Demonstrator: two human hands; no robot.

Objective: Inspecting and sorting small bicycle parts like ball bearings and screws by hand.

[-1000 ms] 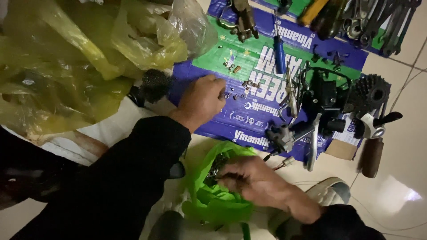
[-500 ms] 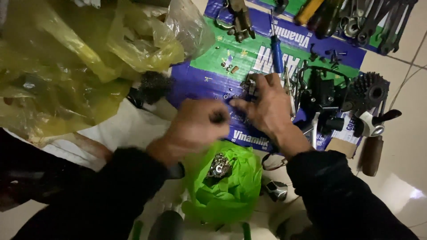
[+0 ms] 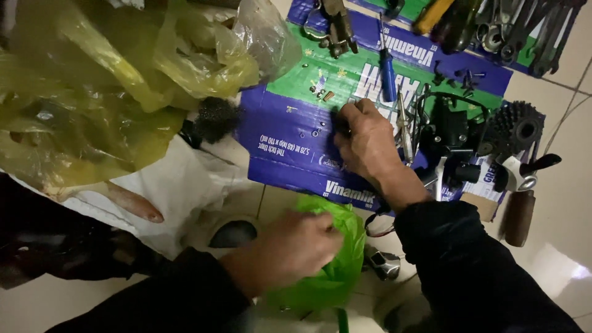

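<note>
Gripping the green bag (image 3: pixel 336 259) w/ my left hand (image 3: pixel 296 246), fingers clenched into its plastic, low-centre on the floor. Right hand (image 3: pixel 367 142) is up on the flattened cardboard (image 3: pixel 290 142), fingertips pinching at sth small & dark, can't tell what. Loose screws (image 3: pixel 320 92) there remain ungathered.

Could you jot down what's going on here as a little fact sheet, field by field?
Setting: tiled floor with a flattened blue and green cardboard sheet as work mat
Left hand: pressed on a green plastic bag, fingers curled
Right hand: fingertips on the cardboard, pinching something small and dark
Beside the right hand: blue-handled screwdriver, loose small screws, toothed gear cluster
Upper left: yellow plastic bags
Top edge: wrenches
</note>
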